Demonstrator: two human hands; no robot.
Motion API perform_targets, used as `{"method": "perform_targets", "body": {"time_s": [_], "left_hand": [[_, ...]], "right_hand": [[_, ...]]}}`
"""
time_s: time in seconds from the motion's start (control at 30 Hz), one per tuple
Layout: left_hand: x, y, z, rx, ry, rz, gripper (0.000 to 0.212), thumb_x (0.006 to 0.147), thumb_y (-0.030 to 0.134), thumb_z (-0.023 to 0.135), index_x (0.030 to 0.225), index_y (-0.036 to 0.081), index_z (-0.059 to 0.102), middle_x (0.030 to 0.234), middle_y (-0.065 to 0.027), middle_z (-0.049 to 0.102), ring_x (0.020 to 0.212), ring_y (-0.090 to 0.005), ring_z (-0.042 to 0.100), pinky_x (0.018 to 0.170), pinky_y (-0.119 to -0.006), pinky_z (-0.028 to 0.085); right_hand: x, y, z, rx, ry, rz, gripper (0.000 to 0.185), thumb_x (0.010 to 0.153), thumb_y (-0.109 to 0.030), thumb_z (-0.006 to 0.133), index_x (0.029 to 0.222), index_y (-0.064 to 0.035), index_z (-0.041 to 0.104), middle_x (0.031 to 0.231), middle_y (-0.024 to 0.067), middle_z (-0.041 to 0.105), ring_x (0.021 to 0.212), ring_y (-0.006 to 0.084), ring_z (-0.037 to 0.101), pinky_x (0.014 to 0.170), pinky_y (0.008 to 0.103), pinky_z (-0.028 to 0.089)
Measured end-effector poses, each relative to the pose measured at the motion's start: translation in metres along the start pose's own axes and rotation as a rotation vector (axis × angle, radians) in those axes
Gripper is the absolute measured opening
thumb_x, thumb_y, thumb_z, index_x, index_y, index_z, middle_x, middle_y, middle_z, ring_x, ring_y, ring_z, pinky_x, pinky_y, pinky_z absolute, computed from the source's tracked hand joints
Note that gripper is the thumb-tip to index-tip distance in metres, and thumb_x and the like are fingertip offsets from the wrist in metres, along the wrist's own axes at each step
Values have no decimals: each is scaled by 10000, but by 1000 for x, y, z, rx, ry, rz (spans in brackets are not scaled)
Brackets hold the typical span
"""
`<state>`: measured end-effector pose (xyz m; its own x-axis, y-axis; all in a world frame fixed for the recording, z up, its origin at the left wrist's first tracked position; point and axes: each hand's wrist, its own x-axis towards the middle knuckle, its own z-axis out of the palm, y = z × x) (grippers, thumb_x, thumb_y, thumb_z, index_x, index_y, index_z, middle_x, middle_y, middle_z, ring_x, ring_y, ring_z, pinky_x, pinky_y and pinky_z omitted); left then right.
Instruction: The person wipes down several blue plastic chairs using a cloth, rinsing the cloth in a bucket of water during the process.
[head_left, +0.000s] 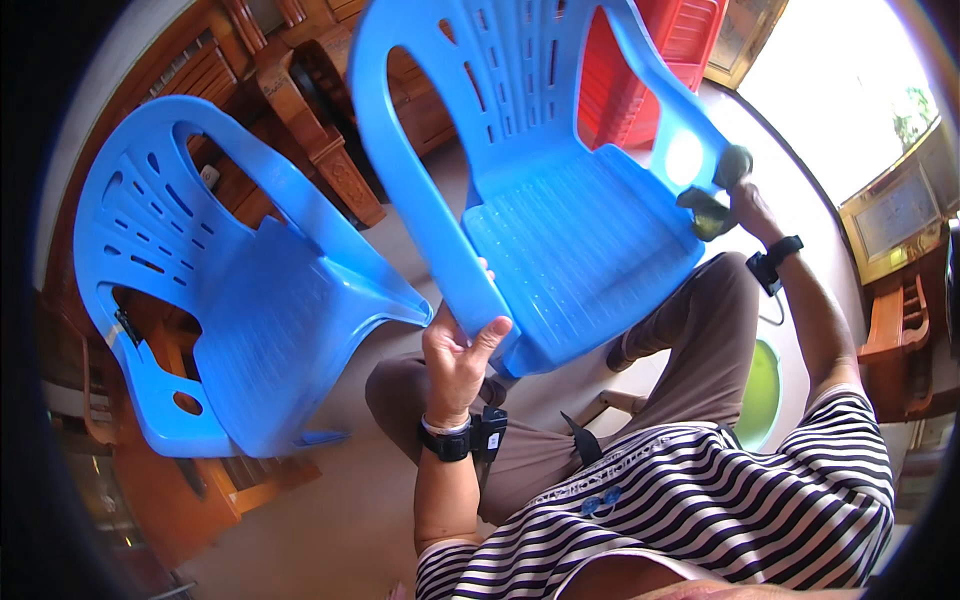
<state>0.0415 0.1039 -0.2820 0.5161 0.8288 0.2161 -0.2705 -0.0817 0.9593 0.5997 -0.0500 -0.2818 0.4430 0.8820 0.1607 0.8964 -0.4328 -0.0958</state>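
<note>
A blue plastic armchair (585, 247) stands tilted before my knees. My left hand (461, 352) grips the front end of its left armrest, thumb on top. In my right hand (750, 206) is a dark green cloth (709, 214), bunched above and below the fist, beside the chair's right armrest. Whether the cloth touches the armrest I cannot tell. A second blue plastic armchair (262, 330) is at the left, one of its legs near my left wrist. Black straps with small devices are on both wrists.
Red stacked plastic chairs or stools (675, 52) are behind the blue chair. Carved wooden furniture (330, 150) lines the back left. A green basin (761, 390) is on the floor at my right, partly behind my leg. A bright doorway (840, 90) is at the upper right.
</note>
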Motion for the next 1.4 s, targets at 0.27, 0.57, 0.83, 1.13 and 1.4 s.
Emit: {"method": "perform_targets", "body": {"time_s": [0.27, 0.57, 0.83, 1.13, 1.4], "left_hand": [[-3, 7, -10, -6, 12, -36, 570, 882, 82, 778, 1384, -51, 544, 1456, -169, 548, 1306, -228, 547, 1093, -358, 429], [15, -6, -2, -45, 97, 78, 887, 819, 190, 812, 1524, 65, 289, 1305, -161, 623, 1179, -241, 599, 1013, -394, 492], [29, -4, 9, -67, 66, -55, 939, 749, 376, 891, 1457, 69, 357, 1198, -210, 652, 1026, -253, 672, 982, -436, 507], [18, -3, -12, -107, 46, -7, 1068, 797, 90, 815, 1588, 116, 98, 1250, -226, 607, 1046, -243, 635, 925, -390, 526], [23, 0, -7, -128, 36, -39, 1072, 795, 45, 795, 1594, 127, 85, 1245, -207, 618, 1043, -233, 636, 923, -378, 528]], "right_hand": [[-6, -45, 1, 569, -179, 635, 267, 961, -272, 593, 1046, -29, 665, 931, 103, 707, 833, 186, 696, 695, 359, 580], [175, -153, -142, 1229, 93, -237, 463, 954, -341, 691, 1295, -46, 585, 1094, 139, 655, 954, 237, 676, 783, 318, 592], [350, -335, -82, 261, 878, -487, 451, 877, -94, 609, 1311, -18, 514, 1106, 214, 613, 1058, 377, 586, 903, 468, 504], [171, -392, 123, 334, -226, -380, 353, 869, -10, 487, 1207, 61, 561, 1222, 324, 563, 1202, 440, 530, 1020, 496, 465], [232, -382, 41, 615, 187, -384, 220, 837, -221, 670, 916, -17, 698, 887, 241, 673, 849, 392, 679, 710, 482, 560]]}}
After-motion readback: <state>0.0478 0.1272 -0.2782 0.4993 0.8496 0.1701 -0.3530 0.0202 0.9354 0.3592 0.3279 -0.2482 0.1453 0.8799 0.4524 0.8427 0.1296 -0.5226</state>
